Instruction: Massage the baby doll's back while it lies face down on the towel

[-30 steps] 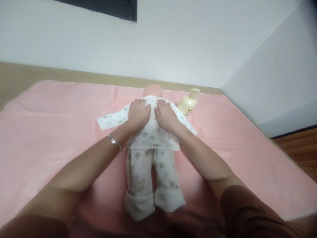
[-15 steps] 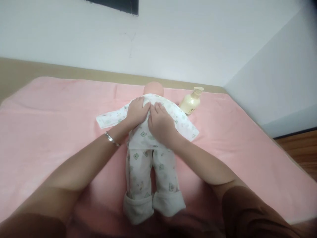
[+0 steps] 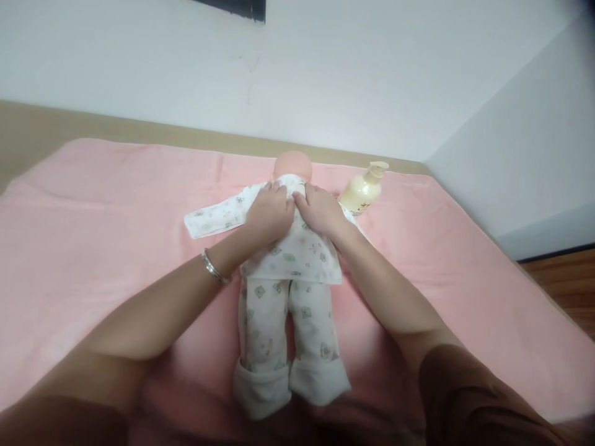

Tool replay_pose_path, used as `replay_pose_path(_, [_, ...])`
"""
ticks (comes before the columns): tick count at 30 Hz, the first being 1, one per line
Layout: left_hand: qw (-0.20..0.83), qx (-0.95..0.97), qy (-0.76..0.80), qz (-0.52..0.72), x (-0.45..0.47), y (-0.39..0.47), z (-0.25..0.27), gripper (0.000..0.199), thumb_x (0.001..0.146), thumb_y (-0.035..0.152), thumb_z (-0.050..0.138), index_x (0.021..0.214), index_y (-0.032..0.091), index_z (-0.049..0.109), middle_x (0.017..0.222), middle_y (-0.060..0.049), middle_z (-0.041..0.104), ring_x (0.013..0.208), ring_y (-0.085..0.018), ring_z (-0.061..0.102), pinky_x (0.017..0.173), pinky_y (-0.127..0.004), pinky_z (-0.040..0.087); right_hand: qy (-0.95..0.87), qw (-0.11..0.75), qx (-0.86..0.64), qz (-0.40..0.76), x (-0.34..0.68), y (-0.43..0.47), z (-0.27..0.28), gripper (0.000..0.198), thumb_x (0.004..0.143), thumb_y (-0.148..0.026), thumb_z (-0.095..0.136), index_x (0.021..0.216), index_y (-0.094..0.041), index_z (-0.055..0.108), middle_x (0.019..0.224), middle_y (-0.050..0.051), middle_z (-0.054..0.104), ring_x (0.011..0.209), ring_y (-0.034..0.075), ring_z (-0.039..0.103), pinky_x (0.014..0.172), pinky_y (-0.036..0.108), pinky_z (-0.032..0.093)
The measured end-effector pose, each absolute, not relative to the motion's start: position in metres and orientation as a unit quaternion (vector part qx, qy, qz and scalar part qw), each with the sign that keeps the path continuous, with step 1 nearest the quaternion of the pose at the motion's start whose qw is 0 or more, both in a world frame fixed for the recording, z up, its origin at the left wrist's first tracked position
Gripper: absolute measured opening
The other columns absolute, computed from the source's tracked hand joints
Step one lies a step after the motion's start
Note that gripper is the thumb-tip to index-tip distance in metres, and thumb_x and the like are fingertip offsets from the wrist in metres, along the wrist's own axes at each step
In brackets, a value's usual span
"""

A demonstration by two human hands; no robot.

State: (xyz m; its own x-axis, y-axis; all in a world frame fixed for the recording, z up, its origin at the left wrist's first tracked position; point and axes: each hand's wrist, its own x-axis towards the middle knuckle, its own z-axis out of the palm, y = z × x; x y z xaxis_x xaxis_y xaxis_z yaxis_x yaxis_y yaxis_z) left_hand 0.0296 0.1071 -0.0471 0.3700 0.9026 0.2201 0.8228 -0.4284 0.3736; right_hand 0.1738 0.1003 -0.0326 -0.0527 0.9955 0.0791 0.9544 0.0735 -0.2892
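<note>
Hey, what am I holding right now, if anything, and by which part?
Nothing appears to be held: your left hand and right hand just rest palm-down on the patterned top of the doll, near its shoulders.

The pink blanket (image 3: 93, 235) leaves passage left of the doll (image 3: 300, 254); a bottle (image 3: 361, 191) obstructs its upper right.

Setting: indoor room, probably domestic, bedroom or nursery type; exact use not determinable. Evidence: plain white walls (image 3: 325, 74) meeting at 2 o'clock; wood-grain floor (image 3: 564, 279) at 3; pink blanket (image 3: 465, 266) spread over a broad beige surface (image 3: 28, 139); doll (image 3: 292, 165) in printed infant clothing (image 3: 307, 260), centre to 6; pump bottle (image 3: 360, 193) at 2. Dark panel (image 3: 237, 6) at 11, cut off by view.
</note>
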Motion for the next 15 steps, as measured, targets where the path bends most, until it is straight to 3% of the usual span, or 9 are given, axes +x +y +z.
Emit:
replay_pose_path(8, [0.151,0.756,0.56,0.304,0.025,0.129,-0.066,0.049,0.095,0.034,0.04,0.129,0.007,0.063,0.137,-0.019,0.066,0.13,-0.032,0.057,0.12,-0.049,0.043,-0.74,0.092,-0.666,-0.026,0.151,0.069,-0.026,0.04,0.105,-0.031,0.031,0.102,-0.011,0.065,0.1,0.019,0.073,0.1,0.032,0.069,0.087,0.04,0.052])
replay_pose_path(11, [0.162,0.752,0.562,0.303,0.025,0.125,-0.067,0.054,0.096,0.033,0.04,0.135,0.004,0.061,0.143,-0.019,0.064,0.136,-0.032,0.055,0.124,-0.047,0.04,-0.734,0.14,-0.664,0.014,0.161,0.083,-0.034,0.045,0.106,-0.036,0.031,0.12,-0.008,0.064,0.127,0.022,0.07,0.124,0.034,0.063,0.106,0.046,0.049])
replay_pose_path(13, [0.166,0.751,0.564,0.3,0.025,0.124,-0.066,0.058,0.096,0.034,0.04,0.142,0.003,0.057,0.149,-0.019,0.06,0.141,-0.032,0.052,0.127,-0.047,0.036,-0.725,0.174,-0.664,0.059,0.169,0.095,-0.039,0.053,0.105,-0.039,0.031,0.138,-0.006,0.056,0.151,0.022,0.057,0.143,0.034,0.051,0.121,0.05,0.037])
replay_pose_path(15, [0.168,0.751,0.566,0.297,0.025,0.125,-0.066,0.06,0.097,0.036,0.041,0.146,0.003,0.055,0.152,-0.018,0.057,0.144,-0.032,0.05,0.128,-0.047,0.035,-0.714,0.19,-0.668,0.091,0.176,0.104,-0.043,0.059,0.105,-0.043,0.031,0.146,-0.005,0.05,0.16,0.022,0.048,0.151,0.034,0.042,0.127,0.053,0.028])
